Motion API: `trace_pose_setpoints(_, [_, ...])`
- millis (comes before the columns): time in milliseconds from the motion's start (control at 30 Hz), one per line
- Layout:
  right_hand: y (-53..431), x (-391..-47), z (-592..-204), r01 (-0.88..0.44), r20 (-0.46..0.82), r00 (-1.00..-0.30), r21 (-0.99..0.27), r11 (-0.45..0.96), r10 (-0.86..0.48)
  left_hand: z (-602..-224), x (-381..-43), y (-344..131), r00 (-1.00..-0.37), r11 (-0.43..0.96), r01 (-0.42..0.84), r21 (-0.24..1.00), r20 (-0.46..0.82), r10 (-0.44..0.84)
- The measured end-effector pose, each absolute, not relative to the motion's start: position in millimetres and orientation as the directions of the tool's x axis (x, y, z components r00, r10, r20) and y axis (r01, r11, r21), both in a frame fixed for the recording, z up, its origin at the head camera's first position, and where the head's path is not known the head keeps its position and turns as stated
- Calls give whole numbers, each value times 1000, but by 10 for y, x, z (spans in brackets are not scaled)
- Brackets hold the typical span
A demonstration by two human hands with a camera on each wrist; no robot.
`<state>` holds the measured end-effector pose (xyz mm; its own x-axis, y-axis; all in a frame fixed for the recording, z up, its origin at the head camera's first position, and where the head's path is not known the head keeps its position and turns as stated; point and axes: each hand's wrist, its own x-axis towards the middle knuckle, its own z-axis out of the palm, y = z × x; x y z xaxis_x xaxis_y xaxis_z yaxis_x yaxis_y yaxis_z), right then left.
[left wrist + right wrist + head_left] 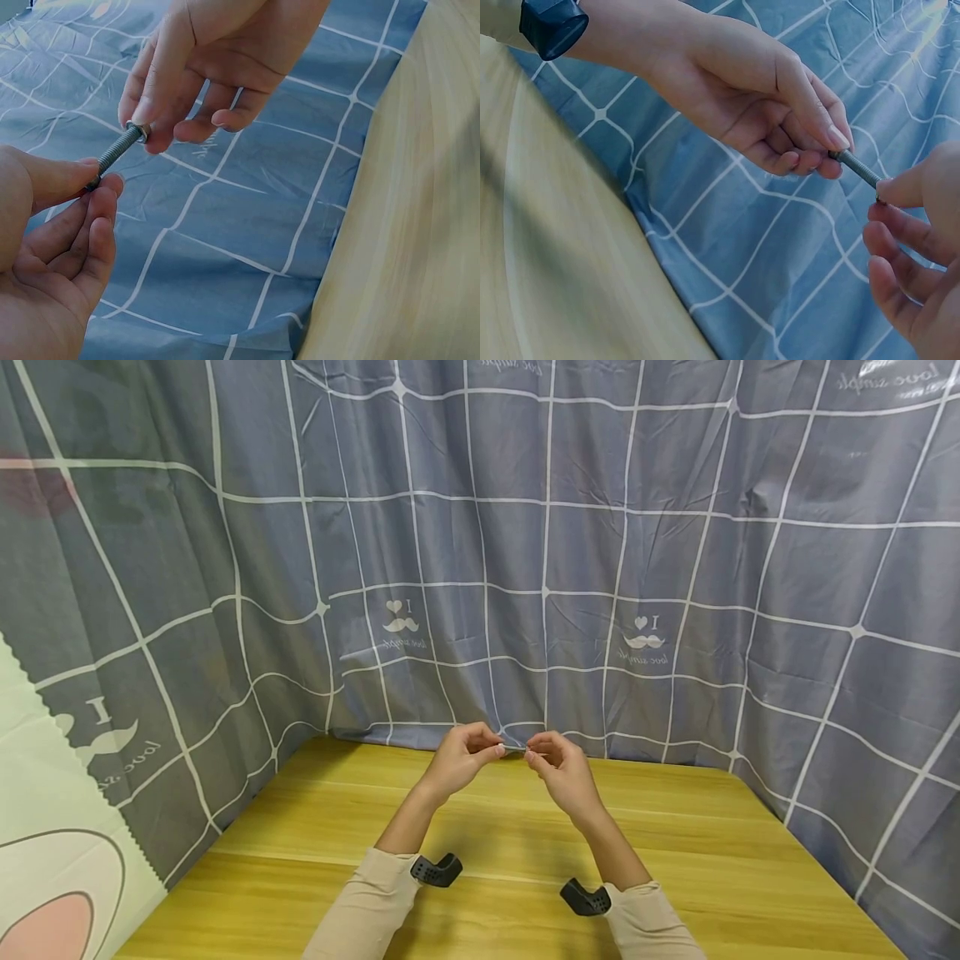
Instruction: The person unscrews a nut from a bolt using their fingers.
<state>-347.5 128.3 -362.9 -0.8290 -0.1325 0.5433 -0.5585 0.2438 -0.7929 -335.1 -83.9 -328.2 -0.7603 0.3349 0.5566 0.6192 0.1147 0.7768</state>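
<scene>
Both hands are raised over the far edge of the table, with a small grey threaded bolt (118, 150) held between them. My left hand (456, 766) pinches one end of it between thumb and fingertips, largely covering a dark, wider piece there. At the other end, the thumb and fingers of my right hand (567, 778) grip a metal nut (140, 130) that encircles the shaft. Bare thread shows between the two grips. In the right wrist view the bolt (859, 169) slants down from the left fingertips to the right thumb.
Under the forearms lies a wood-grain table (480, 835). A grey-blue curtain with white grid lines (517, 543) hangs behind it and along both sides. Pale cloth with a pink print (45, 860) hangs at the lower left. Each forearm wears a black wrist device (437, 870).
</scene>
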Motion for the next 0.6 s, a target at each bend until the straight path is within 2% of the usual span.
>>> trace_pose_setpoints(600, [1286, -3476, -3632, -556, 537, -831, -792, 253, -142, -3278, -3349, -832, -763, 125, 618, 776, 554, 334])
